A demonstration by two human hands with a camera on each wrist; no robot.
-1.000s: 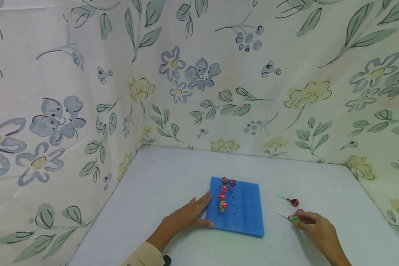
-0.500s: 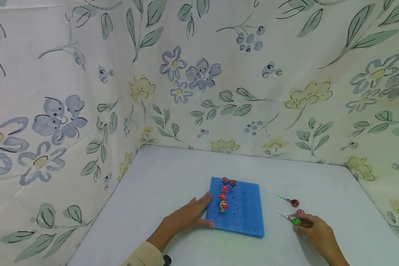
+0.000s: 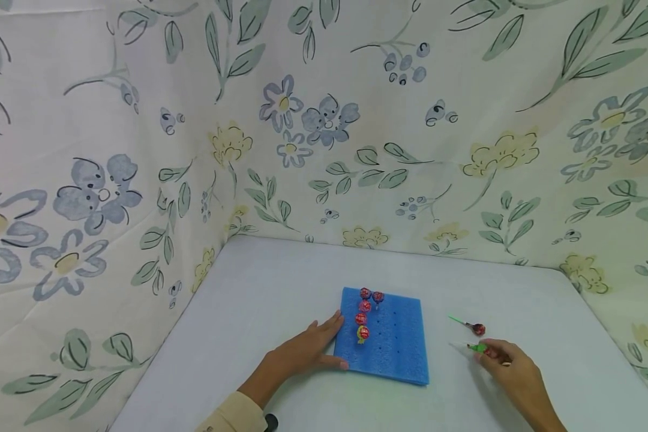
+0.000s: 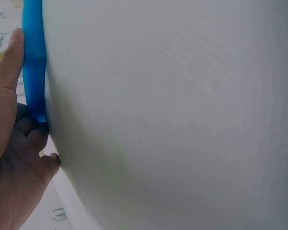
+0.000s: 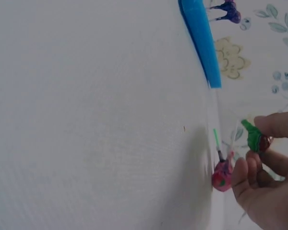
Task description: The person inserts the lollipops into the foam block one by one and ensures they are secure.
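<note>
Between thumb and fingers my right hand (image 3: 515, 369) pinches a green-wrapped lollipop (image 5: 254, 137), lifted off the white table, its white stick pointing left. My left hand (image 3: 302, 348) rests against the left edge of a blue foam board (image 3: 405, 342), thumb by the front left corner. Red and pink lollipops (image 3: 364, 306) stand in a column on the board, the nearest one (image 3: 362, 333) with yellow on its wrapper. Another dark red lollipop (image 3: 378, 296) stands beside the far end. In the right wrist view a pink lollipop (image 5: 222, 178) lies below the hand; the head view mostly hides it.
A dark red lollipop (image 3: 479, 329) with a green stick lies on the white table (image 3: 281, 270), right of the board. Small holes dot the board's middle and right. Floral cloth (image 3: 324, 198) hangs behind and at both sides. A small black object (image 3: 271, 422) shows by the left sleeve.
My right hand has taken hold of the green lollipop, raised it slightly from the table and turned it. The left hand and the board have stayed where they were.
</note>
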